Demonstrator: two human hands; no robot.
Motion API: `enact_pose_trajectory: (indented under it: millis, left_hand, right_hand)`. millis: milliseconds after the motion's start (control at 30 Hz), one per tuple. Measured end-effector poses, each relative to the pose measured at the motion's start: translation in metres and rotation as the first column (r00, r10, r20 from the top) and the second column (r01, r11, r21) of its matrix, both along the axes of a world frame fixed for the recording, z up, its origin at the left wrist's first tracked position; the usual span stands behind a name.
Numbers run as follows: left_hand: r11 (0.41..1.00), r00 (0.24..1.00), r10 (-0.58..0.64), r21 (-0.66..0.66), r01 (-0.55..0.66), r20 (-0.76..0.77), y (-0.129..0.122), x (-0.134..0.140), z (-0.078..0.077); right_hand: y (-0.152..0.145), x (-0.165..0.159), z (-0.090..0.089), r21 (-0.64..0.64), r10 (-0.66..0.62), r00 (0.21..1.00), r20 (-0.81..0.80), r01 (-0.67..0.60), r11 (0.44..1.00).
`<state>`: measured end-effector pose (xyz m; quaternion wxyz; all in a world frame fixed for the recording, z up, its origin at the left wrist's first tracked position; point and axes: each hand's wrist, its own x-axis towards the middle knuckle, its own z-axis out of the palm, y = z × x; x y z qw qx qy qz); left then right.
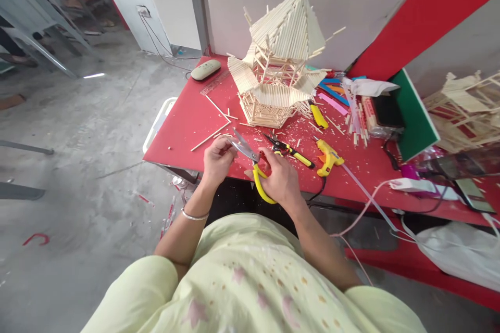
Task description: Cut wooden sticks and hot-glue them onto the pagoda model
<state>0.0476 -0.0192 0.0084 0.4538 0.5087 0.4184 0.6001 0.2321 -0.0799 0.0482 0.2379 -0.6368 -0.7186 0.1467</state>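
Note:
My right hand [280, 177] grips yellow-handled scissors [250, 158] over the near edge of the red table [187, 119]. Their steel blades point up and left toward my left hand [217, 157]. That hand pinches a small thin stick piece right at the blade tips; the piece is mostly hidden by my fingers. Behind both hands stands a stick-built pagoda model [279, 70] with layered roofs.
Yellow-handled pliers [291, 150] and a yellow glue gun [328, 158] lie right of my hands. Loose sticks [211, 136], a ruler [214, 82] and a remote [205, 69] lie left. Coloured papers, a green board [414, 114] and another stick model [464, 109] crowd the right.

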Motion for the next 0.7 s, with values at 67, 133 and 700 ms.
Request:
enact_pose_trajectory:
  millis: [67, 133, 700]
  left_hand:
    - [1.0, 1.0, 0.011, -0.003, -0.011, -0.027, -0.001, 0.001, 0.001]
    - [1.0, 0.999, 0.025, 0.003, -0.025, -0.047, -0.002, 0.003, 0.002]
    - [0.981, 0.959, 0.129, 0.176, -0.085, -0.254, -0.006, -0.003, 0.01]
  right_hand:
    - [-0.001, 0.0, 0.0, -0.022, -0.018, 1.0, -0.001, 0.018, 1.0]
    - [-0.002, 0.001, -0.001, -0.038, -0.023, 1.0, 0.002, 0.023, 0.999]
    - [-0.005, -0.004, -0.002, -0.063, -0.028, 0.988, 0.152, 0.038, 0.997]
